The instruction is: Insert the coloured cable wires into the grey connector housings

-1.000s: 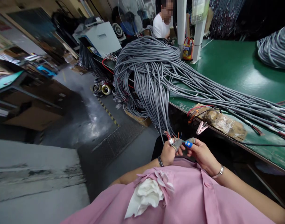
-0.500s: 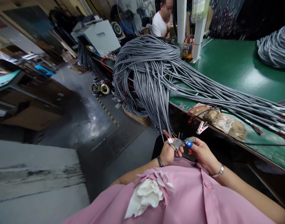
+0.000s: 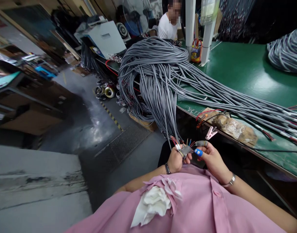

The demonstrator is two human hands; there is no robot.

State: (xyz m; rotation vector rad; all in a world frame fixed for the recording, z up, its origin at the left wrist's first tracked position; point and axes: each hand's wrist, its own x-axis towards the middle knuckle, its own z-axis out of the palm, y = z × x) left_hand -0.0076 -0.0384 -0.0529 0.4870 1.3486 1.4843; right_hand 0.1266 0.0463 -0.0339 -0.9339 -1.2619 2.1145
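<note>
Our left hand (image 3: 175, 160) stays closed on wires (image 3: 177, 146). Our right hand (image 3: 215, 163) has opened slightly; we cannot tell its hold.

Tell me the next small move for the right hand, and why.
I'd probably have the right hand pinch one coloured wire and ease it away from the others: the left hand grips the bunch, the wire ends stand fanned apart, and the right thumb and forefinger are just beside them. Whether they already pinch one is too small to tell.
</note>
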